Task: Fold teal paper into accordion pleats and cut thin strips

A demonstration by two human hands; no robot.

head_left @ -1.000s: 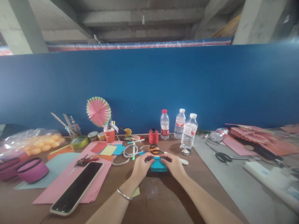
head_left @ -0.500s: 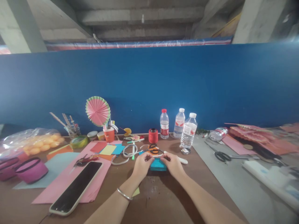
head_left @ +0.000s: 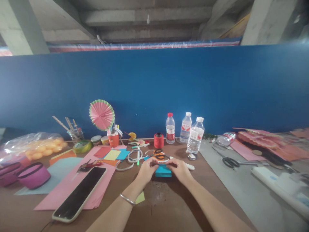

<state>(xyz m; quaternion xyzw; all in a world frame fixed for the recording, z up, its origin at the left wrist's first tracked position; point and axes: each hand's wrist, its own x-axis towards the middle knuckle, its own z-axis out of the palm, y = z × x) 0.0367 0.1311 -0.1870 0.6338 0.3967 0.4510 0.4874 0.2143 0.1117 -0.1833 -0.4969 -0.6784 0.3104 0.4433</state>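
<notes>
Left hand [head_left: 147, 169], right hand [head_left: 180, 170] — both pinched closed on one blue paper [head_left: 163, 171] | upright bottles [head_left: 185, 130] — three

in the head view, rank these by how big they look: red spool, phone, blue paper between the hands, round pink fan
1. Phone
2. Round pink fan
3. Blue paper and red spool: too alike to rank; the paper is partly hidden
</notes>
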